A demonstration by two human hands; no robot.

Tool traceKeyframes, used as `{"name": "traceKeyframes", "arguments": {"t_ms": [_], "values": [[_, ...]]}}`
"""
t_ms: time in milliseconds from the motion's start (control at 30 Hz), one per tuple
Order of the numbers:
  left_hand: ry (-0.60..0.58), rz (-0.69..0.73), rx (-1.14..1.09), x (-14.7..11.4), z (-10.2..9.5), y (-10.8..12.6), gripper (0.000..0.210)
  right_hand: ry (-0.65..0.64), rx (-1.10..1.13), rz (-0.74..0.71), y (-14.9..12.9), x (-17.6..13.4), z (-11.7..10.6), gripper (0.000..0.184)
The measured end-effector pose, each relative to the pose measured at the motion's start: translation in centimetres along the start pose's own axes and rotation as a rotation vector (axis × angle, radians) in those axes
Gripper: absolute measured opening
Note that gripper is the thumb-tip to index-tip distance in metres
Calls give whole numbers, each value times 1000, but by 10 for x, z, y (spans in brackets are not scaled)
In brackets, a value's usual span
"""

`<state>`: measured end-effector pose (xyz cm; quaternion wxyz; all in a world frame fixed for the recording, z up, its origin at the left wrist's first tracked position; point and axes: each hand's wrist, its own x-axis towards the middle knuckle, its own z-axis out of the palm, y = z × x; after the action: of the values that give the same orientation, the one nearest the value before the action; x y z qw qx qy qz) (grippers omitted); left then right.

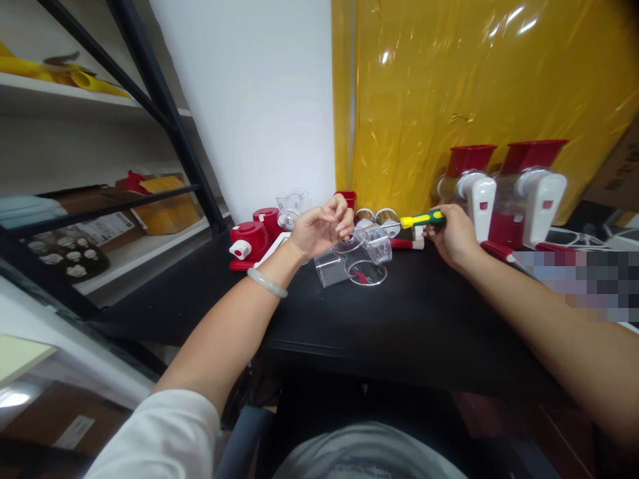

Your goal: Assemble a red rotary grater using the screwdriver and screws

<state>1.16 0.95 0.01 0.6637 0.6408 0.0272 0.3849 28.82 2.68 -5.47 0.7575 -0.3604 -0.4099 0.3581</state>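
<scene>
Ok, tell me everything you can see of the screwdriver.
The screwdriver has a green and yellow handle, plastic by its look, yellow at the front, and a thin, metal-looking shaft. The right hand grips the handle's rear end. It lies nearly level above the black table, shaft pointing left toward the clear plastic part; whether the tip touches it is unclear.

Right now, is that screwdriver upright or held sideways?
Sideways: the screwdriver is nearly level in the right hand, its shaft pointing left.
</scene>
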Motion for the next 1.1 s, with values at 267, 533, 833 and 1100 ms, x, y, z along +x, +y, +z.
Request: {"name": "traceKeyframes", "arguments": {"t_ms": [267, 533, 833, 1100], "values": [[-11, 29, 48, 0, 1, -2, 16, -10, -9, -1, 0, 0, -1, 6], [-54, 47, 51, 0, -2, -4, 16, 6, -26, 16, -1, 0, 0, 5], [-34, 40, 84, 0, -1, -3, 16, -9, -22, 15, -3, -2, 1, 8], [8, 46, 127, 1, 1, -4, 20, -31, -33, 3, 0, 0, -2, 6]]}}
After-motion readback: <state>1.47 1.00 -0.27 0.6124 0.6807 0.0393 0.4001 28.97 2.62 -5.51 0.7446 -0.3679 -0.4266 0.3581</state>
